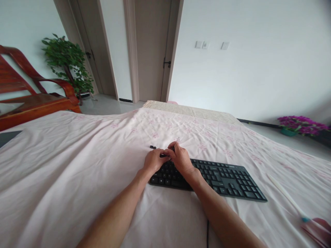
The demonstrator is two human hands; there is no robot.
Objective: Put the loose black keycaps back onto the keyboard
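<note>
A black keyboard (224,179) lies on the pale cloth, and both of my hands are over its left end. My right hand (181,158) is closed around a small tool with thin wire ends (178,139) sticking up past the fingers; its grip end is mostly hidden. Close against it, my left hand (154,161) has its fingers pinched together at the upper left keys. What those fingers hold, if anything, is hidden. Just beyond my left hand, a few small black keycaps (152,147) rest loose on the cloth.
A pink flowered cloth (116,144) with folds covers the surface. To the right lies a pale-handled brush or duster (287,196). The keyboard's cable (207,230) runs toward me. A dark flat object (9,137) sits at the left edge, near a wooden chair (38,89).
</note>
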